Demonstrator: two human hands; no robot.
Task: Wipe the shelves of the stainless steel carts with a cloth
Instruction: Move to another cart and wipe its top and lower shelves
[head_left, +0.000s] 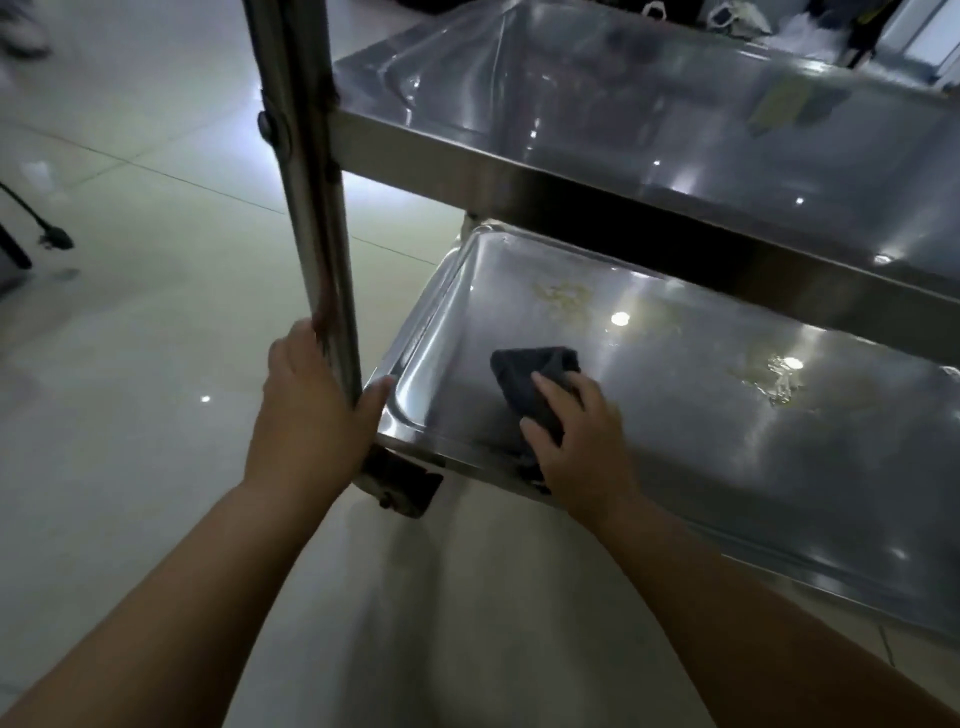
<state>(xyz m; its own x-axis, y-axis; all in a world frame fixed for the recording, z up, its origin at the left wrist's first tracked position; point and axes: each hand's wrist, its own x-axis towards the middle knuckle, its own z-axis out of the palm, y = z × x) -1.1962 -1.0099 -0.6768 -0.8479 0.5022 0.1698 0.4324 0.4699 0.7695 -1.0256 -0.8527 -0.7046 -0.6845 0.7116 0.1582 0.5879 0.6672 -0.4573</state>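
A stainless steel cart fills the right half of the head view. Its lower shelf (701, 467) is a shallow steel tray with yellowish smears (563, 296) near the back and a wet patch (774, 382) to the right. My right hand (576, 441) presses a dark folded cloth (524, 376) flat on the near left part of that shelf. My left hand (311, 410) is wrapped around the cart's upright post (311, 208) just above the lower shelf's corner. The upper shelf (675, 119) overhangs the back of the lower one.
A caster wheel (405, 486) sits under the cart's near left corner. The floor (130, 364) is glossy pale tile. A black cable and plug (52, 236) lie at the far left. Dark and white items (727, 15) stand beyond the upper shelf.
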